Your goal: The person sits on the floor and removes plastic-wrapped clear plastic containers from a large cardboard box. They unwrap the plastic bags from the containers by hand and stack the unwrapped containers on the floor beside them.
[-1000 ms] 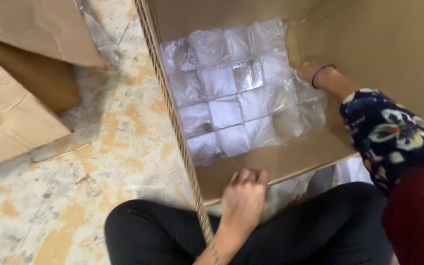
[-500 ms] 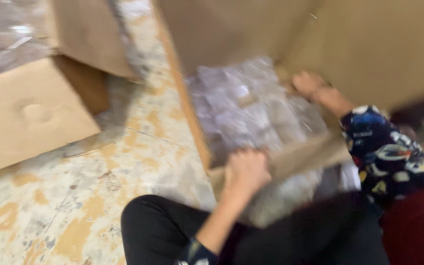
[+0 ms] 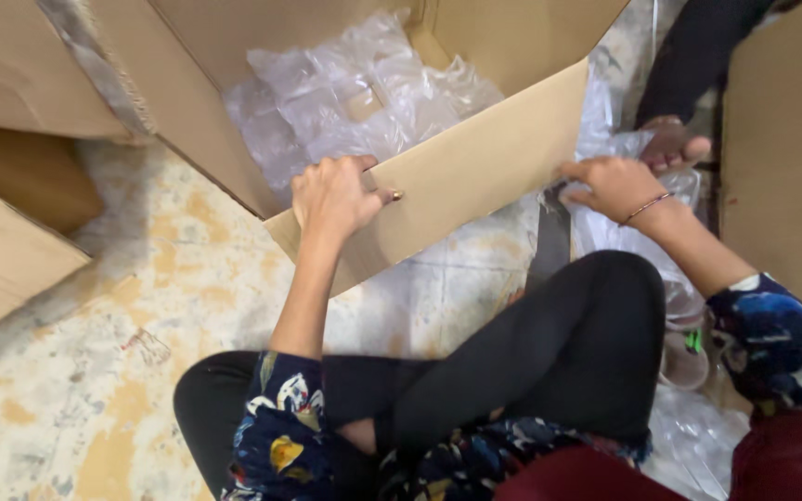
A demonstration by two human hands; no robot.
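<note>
1. Gripping the near flap of the cardboard box (image 3: 475,176), your left hand (image 3: 331,195) was closed over its top edge; clear plastic packets (image 3: 355,93) filled the box behind it.
2. Your right hand (image 3: 616,184) pinched loose plastic wrap (image 3: 605,232) just right of the flap.
3. You seemed mid-packing; the next move called for a steady flap and a clear way in.
</note>
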